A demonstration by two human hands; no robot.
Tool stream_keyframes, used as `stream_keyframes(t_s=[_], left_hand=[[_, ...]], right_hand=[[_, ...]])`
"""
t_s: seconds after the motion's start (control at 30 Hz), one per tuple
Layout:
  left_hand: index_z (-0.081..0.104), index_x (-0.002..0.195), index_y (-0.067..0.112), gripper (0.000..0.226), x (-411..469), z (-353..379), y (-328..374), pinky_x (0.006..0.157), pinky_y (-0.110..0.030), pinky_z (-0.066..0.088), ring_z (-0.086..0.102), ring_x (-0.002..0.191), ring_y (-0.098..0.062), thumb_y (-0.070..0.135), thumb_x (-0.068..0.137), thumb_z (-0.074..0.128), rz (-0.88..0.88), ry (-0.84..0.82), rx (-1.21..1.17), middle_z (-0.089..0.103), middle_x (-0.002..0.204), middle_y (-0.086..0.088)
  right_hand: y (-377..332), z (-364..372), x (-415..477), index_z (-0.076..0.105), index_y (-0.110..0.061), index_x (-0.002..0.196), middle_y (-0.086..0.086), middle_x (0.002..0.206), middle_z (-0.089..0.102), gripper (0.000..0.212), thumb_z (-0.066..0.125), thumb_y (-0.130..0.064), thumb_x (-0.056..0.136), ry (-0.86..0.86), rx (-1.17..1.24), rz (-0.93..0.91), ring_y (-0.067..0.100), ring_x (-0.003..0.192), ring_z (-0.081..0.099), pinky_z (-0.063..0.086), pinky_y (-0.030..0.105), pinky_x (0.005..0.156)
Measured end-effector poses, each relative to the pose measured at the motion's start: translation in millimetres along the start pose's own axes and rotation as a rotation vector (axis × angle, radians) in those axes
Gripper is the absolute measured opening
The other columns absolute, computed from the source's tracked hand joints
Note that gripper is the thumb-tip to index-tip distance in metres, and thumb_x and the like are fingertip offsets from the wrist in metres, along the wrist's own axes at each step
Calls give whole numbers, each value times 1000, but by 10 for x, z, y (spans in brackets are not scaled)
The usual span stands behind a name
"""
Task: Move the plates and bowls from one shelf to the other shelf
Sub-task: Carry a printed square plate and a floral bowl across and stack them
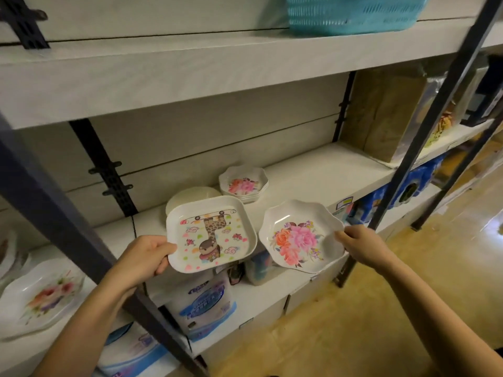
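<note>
Plates are held one in each hand at the front edge of the middle shelf (326, 170). At the far left, past a dark slanting post (54, 200), a blurred flowered dish (40, 295) lies flat on the neighbouring shelf section. The left forearm reaches up from the lower left. The left hand (144, 259) grips the near left corner of a square plate (211, 235) printed with a cartoon giraffe. The thumb lies on top of the rim and the other fingers (162, 268) curl underneath. This plate is tilted toward the camera over the shelf's front edge, and whether it touches the board cannot be told. Just behind it a plain round plate (190, 195) lies on the shelf, half hidden. Further back and to the right stands a stack of flowered bowls (243, 185). Beside the square plate, close but apart from it, is a scalloped flowered plate (299, 236), also tilted and overhanging the shelf front. The right hand (362, 242) pinches its right rim, thumb on top and fingers tucked below. The right arm stretches in straight from the lower right. Wrapped packs (204, 303) sit on the shelf below. A brown box (381, 110) stands at the shelf's right end, and a teal basket (353, 12) sits on the top shelf.
</note>
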State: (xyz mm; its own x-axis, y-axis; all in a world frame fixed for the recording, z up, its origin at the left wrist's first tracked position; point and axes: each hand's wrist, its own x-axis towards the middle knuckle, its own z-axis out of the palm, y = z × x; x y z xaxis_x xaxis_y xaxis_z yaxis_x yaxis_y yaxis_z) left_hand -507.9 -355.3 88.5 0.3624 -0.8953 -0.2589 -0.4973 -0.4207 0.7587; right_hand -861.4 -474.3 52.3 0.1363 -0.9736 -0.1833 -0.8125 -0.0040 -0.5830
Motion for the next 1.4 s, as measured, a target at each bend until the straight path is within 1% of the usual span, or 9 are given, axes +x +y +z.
stream_keyframes(t_s=[0.07, 0.13, 0.27, 0.43, 0.63, 0.83, 1.03, 1.23, 1.4], left_hand=[[60, 64, 1, 31, 133, 51, 89, 47, -25, 26, 30, 30, -5, 14, 90, 50, 1, 23, 6, 40, 32, 4], [61, 68, -6, 32, 263, 83, 154, 49, -26, 27, 31, 31, -6, 15, 90, 51, -13, 50, 8, 40, 31, 4], [59, 62, 1, 32, 419, 107, 240, 53, -27, 28, 34, 40, -13, 15, 90, 51, -71, 120, 1, 41, 32, 3], [51, 52, 9, 39, 497, 177, 354, 55, -27, 31, 37, 46, -17, 13, 90, 52, -154, 224, -13, 43, 40, 2], [53, 55, 6, 34, 447, 332, 519, 49, -25, 29, 36, 44, -16, 7, 90, 52, -275, 376, -117, 42, 42, 0], [54, 58, 10, 32, 414, 553, 649, 51, -25, 33, 41, 49, -17, 8, 90, 52, -375, 484, -171, 46, 50, -6], [52, 54, 9, 35, 410, 667, 713, 47, -24, 31, 39, 45, -17, 5, 89, 53, -408, 556, -255, 44, 36, 3], [46, 54, 8, 36, 466, 666, 710, 47, -25, 30, 37, 40, -15, 4, 89, 52, -424, 569, -288, 43, 32, 2], [52, 61, 4, 29, 592, 649, 743, 48, -24, 31, 38, 43, -15, 7, 90, 52, -413, 510, -271, 44, 39, 1]], right_hand=[[-62, -78, 339, 63, 5, 83, 6, 65, 51, 39, 44, -27, 96, -9, -28, -40, 18, 59, 48, 40, 27, 59], [-114, -117, 681, 63, 4, 83, 8, 66, 54, 39, 44, -28, 96, -18, -52, -72, 20, 60, 50, 41, 30, 61], [-224, -113, 1294, 61, 9, 87, 26, 84, 63, 41, 41, -26, 96, -35, -94, -152, 39, 80, 59, 46, 44, 73], [-443, -87, 1968, 45, -11, 60, 13, 80, 55, 39, 38, -25, 96, -83, -197, -245, 30, 76, 48, 33, 30, 65], [-744, 51, 2748, 50, -9, 76, 16, 91, 60, 31, 35, -27, 96, -202, -220, -348, 29, 82, 50, 34, 29, 70], [-993, 306, 3271, 59, -6, 94, 19, 108, 64, 37, 31, -31, 98, -318, -292, -449, 34, 100, 59, 38, 30, 73], [-1142, 515, 3415, 58, 0, 114, 21, 123, 60, 43, 31, -29, 97, -367, -334, -437, 35, 112, 56, 44, 34, 88], [-1092, 570, 3427, 55, -3, 124, 19, 132, 55, 44, 31, -29, 98, -383, -393, -395, 33, 121, 51, 42, 34, 95], [-1007, 516, 3429, 54, -7, 123, 14, 130, 57, 51, 29, -43, 97, -431, -440, -374, 31, 119, 53, 43, 35, 95]])
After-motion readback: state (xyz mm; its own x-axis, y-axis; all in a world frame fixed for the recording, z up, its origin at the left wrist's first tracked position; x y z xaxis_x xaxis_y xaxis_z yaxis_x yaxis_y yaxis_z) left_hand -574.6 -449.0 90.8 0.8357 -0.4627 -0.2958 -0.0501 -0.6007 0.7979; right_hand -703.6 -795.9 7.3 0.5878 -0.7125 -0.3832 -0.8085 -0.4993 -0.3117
